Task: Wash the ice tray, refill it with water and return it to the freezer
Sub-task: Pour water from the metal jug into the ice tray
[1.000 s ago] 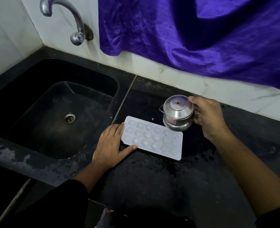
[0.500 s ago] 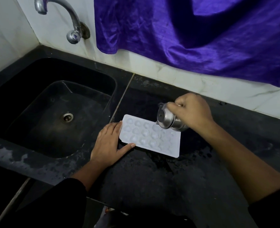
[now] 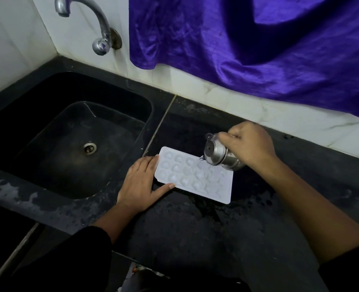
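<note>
A white ice tray (image 3: 193,175) with several round cells lies flat on the black counter (image 3: 195,232), just right of the sink. My left hand (image 3: 140,184) rests flat against the tray's left end, fingers straight, thumb along its near edge. My right hand (image 3: 248,144) grips a small steel pot (image 3: 218,154) with a lid, tipped on its side toward the tray's far edge. A thin trickle of water shows at the pot's lip over the tray.
A black sink (image 3: 73,144) with a metal drain (image 3: 89,148) lies to the left, under a steel tap (image 3: 94,28) on the white wall. A purple cloth (image 3: 248,43) hangs over the wall behind the counter. The counter surface near the tray looks wet.
My right hand has tipped the steel pot from upright onto its side over the tray's far edge. My left hand has stayed at the tray's left end.
</note>
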A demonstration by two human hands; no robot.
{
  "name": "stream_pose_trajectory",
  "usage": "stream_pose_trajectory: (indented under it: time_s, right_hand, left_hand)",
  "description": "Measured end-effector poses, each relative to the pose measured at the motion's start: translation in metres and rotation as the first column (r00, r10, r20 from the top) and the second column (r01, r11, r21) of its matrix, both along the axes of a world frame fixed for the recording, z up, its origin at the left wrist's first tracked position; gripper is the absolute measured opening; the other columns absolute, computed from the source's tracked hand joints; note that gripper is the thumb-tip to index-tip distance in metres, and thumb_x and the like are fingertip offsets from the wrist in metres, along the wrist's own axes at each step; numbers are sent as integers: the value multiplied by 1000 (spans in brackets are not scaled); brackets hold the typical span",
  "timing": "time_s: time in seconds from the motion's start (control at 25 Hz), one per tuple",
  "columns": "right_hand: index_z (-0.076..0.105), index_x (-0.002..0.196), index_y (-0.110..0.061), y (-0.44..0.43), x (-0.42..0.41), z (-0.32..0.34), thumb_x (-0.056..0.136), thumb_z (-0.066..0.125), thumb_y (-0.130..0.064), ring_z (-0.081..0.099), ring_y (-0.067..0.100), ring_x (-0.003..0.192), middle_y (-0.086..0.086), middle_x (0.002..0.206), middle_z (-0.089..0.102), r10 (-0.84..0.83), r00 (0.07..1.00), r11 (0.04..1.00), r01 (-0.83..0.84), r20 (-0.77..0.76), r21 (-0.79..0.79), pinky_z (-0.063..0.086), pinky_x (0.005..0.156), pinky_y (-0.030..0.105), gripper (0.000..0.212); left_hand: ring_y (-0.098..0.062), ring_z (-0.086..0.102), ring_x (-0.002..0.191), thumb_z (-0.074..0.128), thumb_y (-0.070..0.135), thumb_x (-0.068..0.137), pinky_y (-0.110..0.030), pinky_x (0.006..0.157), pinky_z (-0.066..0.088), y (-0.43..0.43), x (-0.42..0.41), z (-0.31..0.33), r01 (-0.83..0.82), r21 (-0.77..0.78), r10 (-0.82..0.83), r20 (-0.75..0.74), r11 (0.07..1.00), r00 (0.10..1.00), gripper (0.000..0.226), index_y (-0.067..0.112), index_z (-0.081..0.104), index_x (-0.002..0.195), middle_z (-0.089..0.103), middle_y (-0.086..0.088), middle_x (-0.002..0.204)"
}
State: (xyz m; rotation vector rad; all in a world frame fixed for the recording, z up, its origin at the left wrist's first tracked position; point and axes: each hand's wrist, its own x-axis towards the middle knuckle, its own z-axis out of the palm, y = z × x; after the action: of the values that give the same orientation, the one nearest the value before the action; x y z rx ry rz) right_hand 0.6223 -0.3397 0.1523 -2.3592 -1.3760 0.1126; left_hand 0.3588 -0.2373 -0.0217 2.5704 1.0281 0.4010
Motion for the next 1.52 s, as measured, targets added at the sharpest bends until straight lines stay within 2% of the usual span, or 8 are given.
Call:
stream_pose_trajectory:
  time_s: [0.2,0.4,0.56,0.72,0.88,1.16,1.32,1.52]
  right_hand:
    - [55,63,0,-38,26,-6,93,71,-25,34,14,46,5,52,37,-62,720,913,321,-691,252,28,50,27,42]
    - [53,47,-23,-67,31,3,97,60,-22,27,7,37,-9,42,35,95,445,806,491,-891,331,17,42,24,51]
    - [55,56,-6,-63,37,6,93,68,-24,37,17,47,4,51,42,-14,656,842,415,-754,346,29,50,27,43]
    - [53,55,-1,-44,30,5,89,70,-32,43,22,48,17,51,48,-57,965,985,97,-257,146,40,52,39,49]
    - [54,55,-8,-23,6,6,91,63,-41,53,23,48,8,51,53,26,994,996,-16,105,-89,36,49,31,50]
    - [61,58,-11,-10,-6,8,92,59,-43,57,22,53,5,53,58,63,977,987,-31,203,-159,33,49,28,46]
    - [54,53,-5,-31,22,-1,90,68,-36,48,23,47,11,50,50,-86,984,996,89,-159,10,38,53,34,50]
    - [66,68,1,-75,40,-12,95,68,-21,36,18,49,10,58,42,-81,641,860,432,-763,271,27,52,28,35]
  left_hand:
    - [-21,33,148,41,87,89,-46,123,30,1,1,0,-4,-13,3,-29,1000,1000,101,16,31,160,41,0,159]
    - [-21,35,146,42,86,89,-45,122,32,0,1,2,-1,-4,1,-18,1000,1000,100,16,33,159,43,-1,157]
    - [-22,36,145,43,85,89,-45,120,32,-1,1,3,1,9,-1,-6,1000,1000,99,15,34,158,43,-3,156]
    - [-22,36,146,40,86,89,-45,121,32,-1,1,3,4,6,-3,-10,1000,1000,101,14,34,159,43,-3,157]
    - [-21,35,147,37,87,89,-44,122,32,1,1,1,3,5,-3,-21,1000,1000,102,14,32,159,42,-2,158]
    - [-20,34,148,39,87,89,-43,122,30,1,1,0,-2,0,2,-24,1000,1000,101,16,30,160,41,0,159]
    - [-19,32,148,40,86,89,-43,123,29,1,0,0,-2,1,2,-26,1000,1000,100,16,30,160,40,0,159]
    - [-20,32,148,39,88,89,-45,123,30,0,1,2,-13,-10,13,-36,1000,999,101,16,30,160,40,-1,159]
